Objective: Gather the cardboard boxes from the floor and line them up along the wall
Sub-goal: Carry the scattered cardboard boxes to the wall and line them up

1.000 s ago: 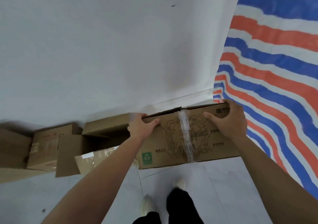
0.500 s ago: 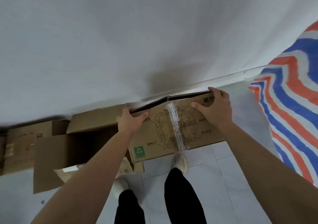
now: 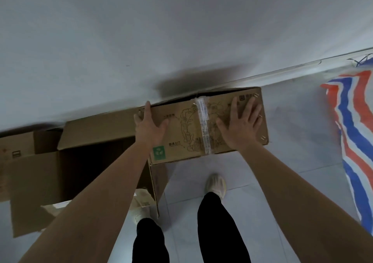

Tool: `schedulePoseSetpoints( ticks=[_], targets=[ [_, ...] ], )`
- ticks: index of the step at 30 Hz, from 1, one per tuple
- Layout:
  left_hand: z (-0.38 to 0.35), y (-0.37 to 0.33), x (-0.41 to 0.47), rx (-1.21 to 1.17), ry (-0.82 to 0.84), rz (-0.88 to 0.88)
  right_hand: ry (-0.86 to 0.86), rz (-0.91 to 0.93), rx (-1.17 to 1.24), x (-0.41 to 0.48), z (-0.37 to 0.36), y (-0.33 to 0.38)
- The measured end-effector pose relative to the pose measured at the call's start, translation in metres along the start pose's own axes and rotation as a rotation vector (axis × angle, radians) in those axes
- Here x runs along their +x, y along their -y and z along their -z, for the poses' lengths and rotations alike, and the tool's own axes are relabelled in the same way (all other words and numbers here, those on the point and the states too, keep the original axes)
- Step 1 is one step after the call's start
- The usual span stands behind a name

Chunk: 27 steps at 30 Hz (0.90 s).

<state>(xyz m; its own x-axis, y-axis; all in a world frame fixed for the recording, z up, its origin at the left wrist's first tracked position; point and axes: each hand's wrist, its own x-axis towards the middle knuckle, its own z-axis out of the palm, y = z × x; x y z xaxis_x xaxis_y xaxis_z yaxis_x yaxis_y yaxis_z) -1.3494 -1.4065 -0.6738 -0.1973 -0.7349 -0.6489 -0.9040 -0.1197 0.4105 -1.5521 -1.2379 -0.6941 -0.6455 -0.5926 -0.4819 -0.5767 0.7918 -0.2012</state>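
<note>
Nearest the camera, the person's shoes (image 3: 215, 184) stand on the tiled floor (image 3: 282, 182) just in front of the taped box (image 3: 181, 141). This box lies flat on the floor. The left hand (image 3: 149, 125) is spread over its left end, with straight fingers reaching the far edge. The right hand (image 3: 240, 125) presses flat on its right half, fingers splayed. Neither hand curls round anything. Just left of the taped box, and touching it, sits an open box (image 3: 80, 161) with its flaps out, and a third box (image 3: 18, 147) lies left of that. Well to the right of the taped box hangs a striped tarp (image 3: 355, 141). Directly behind the taped box rises the wall (image 3: 181, 30), which its far edge appears to meet. Three boxes seem to be in line, so this placement looks nearly finished. Whether more boxes wait elsewhere cannot be told.
</note>
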Motion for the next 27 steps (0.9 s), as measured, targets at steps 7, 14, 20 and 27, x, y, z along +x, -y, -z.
schedulePoseSetpoints(
  ticks=[7,14,20,27],
  targets=[
    [0.018,-0.017,0.027,0.055,0.037,-0.021,0.098,0.217,-0.126,-0.039,-0.038,0.043],
    [0.036,0.024,0.018,0.031,0.235,-0.144,0.212,0.151,-0.241,0.012,-0.014,0.071],
    [0.063,0.086,-0.012,0.148,0.240,-0.168,0.010,0.095,-0.178,-0.044,-0.015,0.123],
    [0.084,0.238,-0.015,0.594,0.523,-0.115,0.030,0.454,0.361,-0.090,-0.082,0.256]
  ],
)
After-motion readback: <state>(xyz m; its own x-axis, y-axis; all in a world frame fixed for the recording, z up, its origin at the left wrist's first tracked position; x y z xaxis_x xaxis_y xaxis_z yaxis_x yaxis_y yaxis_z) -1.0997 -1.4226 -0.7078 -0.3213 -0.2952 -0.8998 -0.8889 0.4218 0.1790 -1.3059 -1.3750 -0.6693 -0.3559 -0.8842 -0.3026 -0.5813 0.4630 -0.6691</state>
